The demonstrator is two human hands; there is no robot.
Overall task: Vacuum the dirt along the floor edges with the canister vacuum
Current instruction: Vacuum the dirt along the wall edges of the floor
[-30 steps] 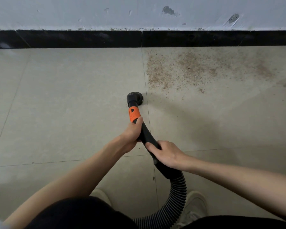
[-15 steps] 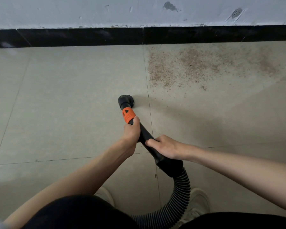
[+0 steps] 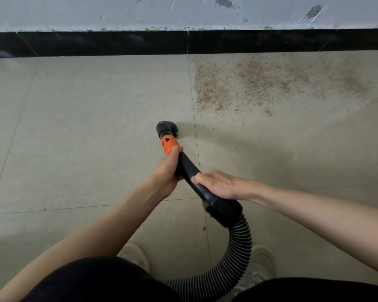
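Note:
A black vacuum wand [image 3: 190, 168] with an orange collar [image 3: 169, 145] ends in a round black nozzle [image 3: 166, 128] that sits on the grey floor tiles. My left hand [image 3: 167, 171] grips the wand just behind the collar. My right hand [image 3: 218, 184] grips it lower down, above the cuff where the ribbed black hose [image 3: 231, 262] joins. A patch of brown dirt [image 3: 260, 83] lies along the black skirting [image 3: 140, 43], up and to the right of the nozzle and apart from it.
The pale wall [image 3: 183, 12] with chipped paint rises above the skirting. My two light shoes [image 3: 135, 256] [image 3: 260, 264] stand on the tile [image 3: 85, 127] below the hose. The canister is out of view.
The nozzle slid left and back across the tile joint, away from the dirt patch, between one second ago and half a second ago. Both hands kept their grip.

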